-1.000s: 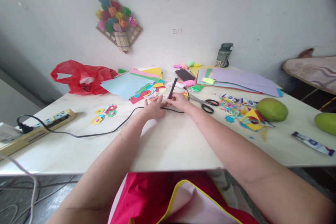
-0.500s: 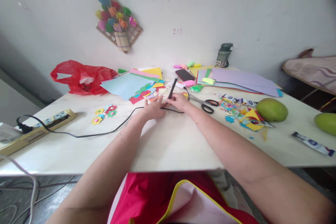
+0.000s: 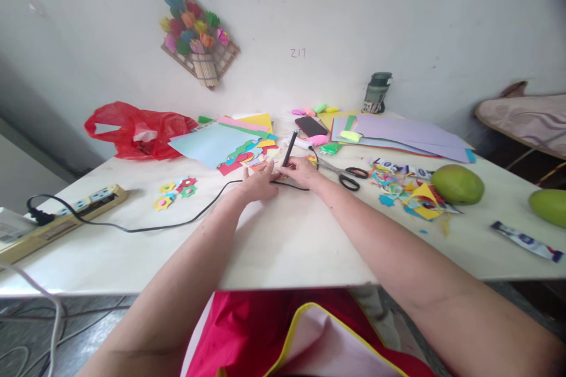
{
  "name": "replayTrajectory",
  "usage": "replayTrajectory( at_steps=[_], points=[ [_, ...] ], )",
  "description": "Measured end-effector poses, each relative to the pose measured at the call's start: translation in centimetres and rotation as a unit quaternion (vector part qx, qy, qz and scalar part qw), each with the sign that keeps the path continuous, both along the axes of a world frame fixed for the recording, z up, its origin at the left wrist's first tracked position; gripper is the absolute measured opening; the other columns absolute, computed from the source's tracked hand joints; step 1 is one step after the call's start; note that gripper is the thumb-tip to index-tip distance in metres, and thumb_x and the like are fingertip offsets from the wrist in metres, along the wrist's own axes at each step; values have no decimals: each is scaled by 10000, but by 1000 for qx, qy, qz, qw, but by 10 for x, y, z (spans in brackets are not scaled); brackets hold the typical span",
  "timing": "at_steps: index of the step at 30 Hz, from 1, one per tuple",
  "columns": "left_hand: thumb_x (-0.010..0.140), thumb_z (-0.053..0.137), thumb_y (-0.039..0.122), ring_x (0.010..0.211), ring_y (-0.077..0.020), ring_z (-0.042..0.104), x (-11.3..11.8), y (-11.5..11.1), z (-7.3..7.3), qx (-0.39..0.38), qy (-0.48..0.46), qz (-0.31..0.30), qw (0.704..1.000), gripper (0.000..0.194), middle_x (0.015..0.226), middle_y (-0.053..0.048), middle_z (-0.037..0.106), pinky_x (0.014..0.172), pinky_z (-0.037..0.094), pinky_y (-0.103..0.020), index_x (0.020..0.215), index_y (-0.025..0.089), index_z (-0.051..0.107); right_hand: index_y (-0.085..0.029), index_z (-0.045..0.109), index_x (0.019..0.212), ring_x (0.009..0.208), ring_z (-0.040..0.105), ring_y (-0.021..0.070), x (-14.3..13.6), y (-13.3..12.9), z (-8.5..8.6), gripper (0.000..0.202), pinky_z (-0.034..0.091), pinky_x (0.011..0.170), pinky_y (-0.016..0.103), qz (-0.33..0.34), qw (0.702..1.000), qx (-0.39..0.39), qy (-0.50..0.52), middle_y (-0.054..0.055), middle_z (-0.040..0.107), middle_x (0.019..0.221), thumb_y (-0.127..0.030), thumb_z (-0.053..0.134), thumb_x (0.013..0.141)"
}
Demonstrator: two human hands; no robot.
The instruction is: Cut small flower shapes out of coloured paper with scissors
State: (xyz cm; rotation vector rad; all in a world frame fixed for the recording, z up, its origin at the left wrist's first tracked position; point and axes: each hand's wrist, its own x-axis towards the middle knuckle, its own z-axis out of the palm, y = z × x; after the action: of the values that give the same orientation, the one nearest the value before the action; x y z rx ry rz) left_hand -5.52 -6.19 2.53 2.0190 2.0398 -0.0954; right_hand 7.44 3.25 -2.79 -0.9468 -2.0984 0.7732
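My right hand (image 3: 303, 172) is closed around a black pen (image 3: 290, 148), which tilts upward with its tip hidden by my fingers. Beside it my left hand (image 3: 259, 184) rests on the tabletop, fingers stretched forward over small paper pieces that I can barely see. Colourful cut paper shapes (image 3: 244, 157) lie just beyond my left fingertips. A black cord passes under both hands to a white device (image 3: 302, 144) behind them. Black-handled scissors (image 3: 349, 181) lie to the right of my right hand. Small paper flowers (image 3: 187, 191) sit off to the left.
At left are a power strip (image 3: 73, 212), a red plastic bag (image 3: 132, 129) and a light blue sheet (image 3: 203, 144). Behind lie a phone (image 3: 311, 126) and purple sheets (image 3: 398, 132) near a bottle (image 3: 377, 93). Paper scraps (image 3: 400, 188), a mango (image 3: 458, 184) and a tube (image 3: 526, 241) are right.
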Motion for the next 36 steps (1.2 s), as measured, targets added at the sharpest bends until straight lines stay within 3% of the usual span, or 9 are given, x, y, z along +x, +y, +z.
replayTrajectory(
  at_steps=[27, 36],
  points=[
    [735, 393, 251, 1428, -230, 148, 1, -2, 3, 7, 0, -14, 1000, 817, 1505, -66, 303, 1114, 9, -584, 1482, 173, 71, -128, 722, 859, 707, 633, 160, 1, 5, -3, 203, 461, 648, 249, -8, 1000, 17, -5, 57, 712, 771, -300, 661, 769],
    [710, 405, 259, 1418, -241, 190, -3, 2, -2, 14, 1, -19, 1000, 804, 1473, -30, 380, 1110, 11, -594, 1468, 249, 137, -122, 723, 883, 706, 634, 158, 1, 5, -2, 221, 459, 631, 240, 4, 1000, 8, 12, 61, 713, 776, -300, 635, 788]
  ],
)
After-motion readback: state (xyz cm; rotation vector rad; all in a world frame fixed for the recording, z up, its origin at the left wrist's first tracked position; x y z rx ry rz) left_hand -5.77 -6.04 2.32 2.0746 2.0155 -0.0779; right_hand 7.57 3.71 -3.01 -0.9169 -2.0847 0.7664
